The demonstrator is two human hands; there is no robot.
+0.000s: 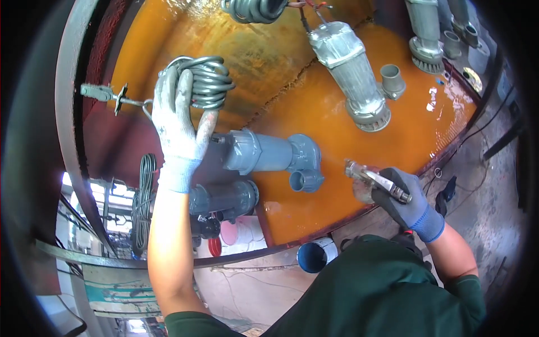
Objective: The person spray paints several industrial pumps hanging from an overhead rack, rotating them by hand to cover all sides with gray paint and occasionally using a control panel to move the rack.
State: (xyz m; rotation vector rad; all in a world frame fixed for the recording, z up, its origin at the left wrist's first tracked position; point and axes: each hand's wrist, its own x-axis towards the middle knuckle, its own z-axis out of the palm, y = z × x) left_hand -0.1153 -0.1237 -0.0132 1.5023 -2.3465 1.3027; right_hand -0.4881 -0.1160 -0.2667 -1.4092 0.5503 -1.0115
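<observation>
Dark green shirt cloth [365,292] is filling the lower edge. Above it, the blue-gloved right hand [414,199] is clamping its grip around a metal spray gun [384,181], whose head is facing leftward toward a blue-grey pump [261,153]. That pump is lying sideways between the two hands, over an orange surface [303,219]. The white-gloved left hand [181,121] is resting its fingers against a coil of grey cable [212,84]; I cannot tell whether this grip is closing on it. A paler pump [353,73] is sitting farther off, and a blue-lined bucket [329,247] is standing beyond the surface's near edge.
</observation>
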